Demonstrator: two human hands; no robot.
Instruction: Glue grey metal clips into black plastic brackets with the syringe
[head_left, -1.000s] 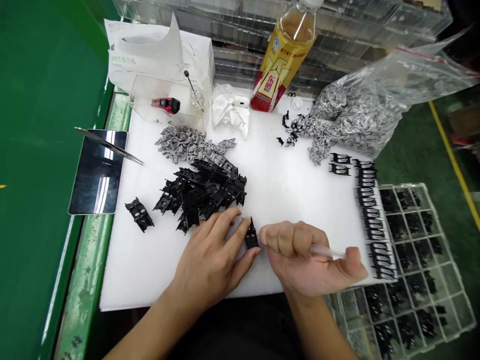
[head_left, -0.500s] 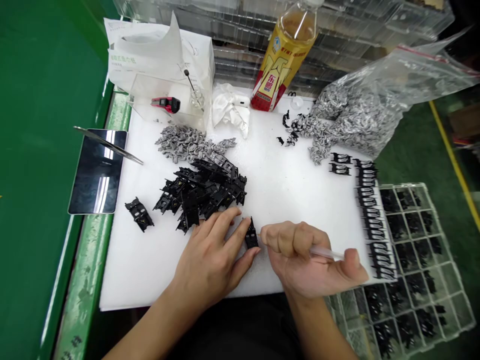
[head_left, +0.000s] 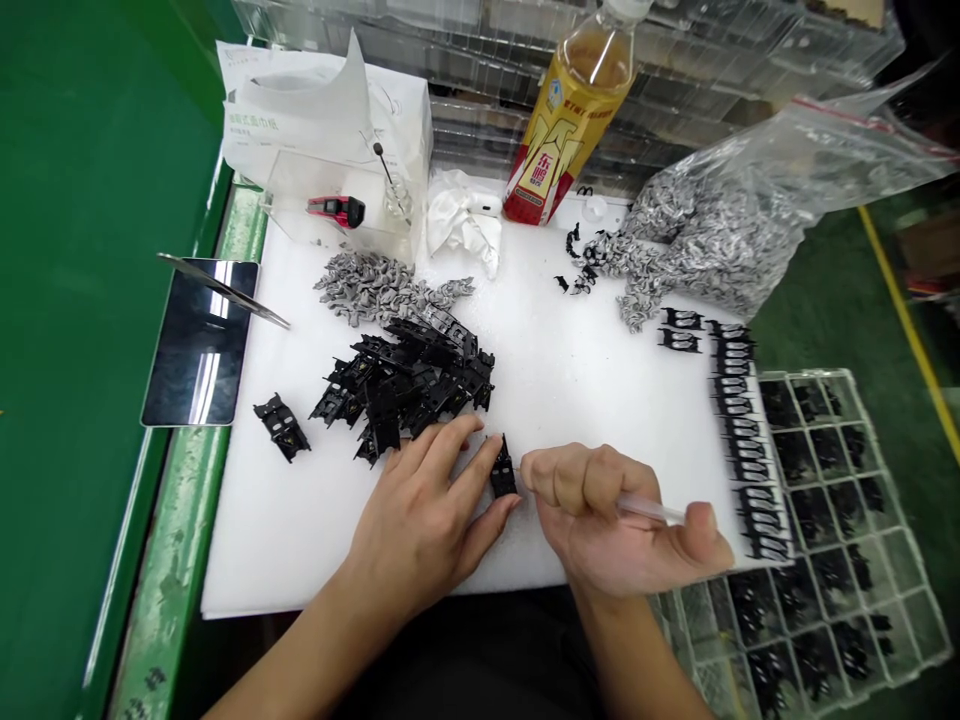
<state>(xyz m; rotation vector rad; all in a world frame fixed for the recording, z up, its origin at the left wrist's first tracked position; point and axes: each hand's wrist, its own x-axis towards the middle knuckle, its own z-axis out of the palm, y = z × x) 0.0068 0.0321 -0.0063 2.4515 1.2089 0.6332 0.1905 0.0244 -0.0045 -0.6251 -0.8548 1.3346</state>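
Note:
My left hand [head_left: 424, 515] rests on the white foam pad [head_left: 600, 400], its fingertips against a small black plastic part [head_left: 503, 470] that stands on its edge. My right hand [head_left: 607, 515] is curled around a thin clear plastic tube [head_left: 651, 508], and its knuckles sit just right of the black part. The front end of the tube is hidden inside my fingers. A loose heap of similar black parts [head_left: 405, 385] lies just beyond my left fingertips.
A neat row of black parts [head_left: 742, 430] lines the pad's right edge, above a clear compartment tray [head_left: 825, 520] holding more. Grey parts [head_left: 375, 285], a bulging plastic bag [head_left: 712, 230], a bottle [head_left: 570, 130], tweezers [head_left: 225, 290] and a dark tablet [head_left: 199, 345] surround the pad.
The whole scene has shifted slightly in the view. My hands, the tube and the black part keep the same hold.

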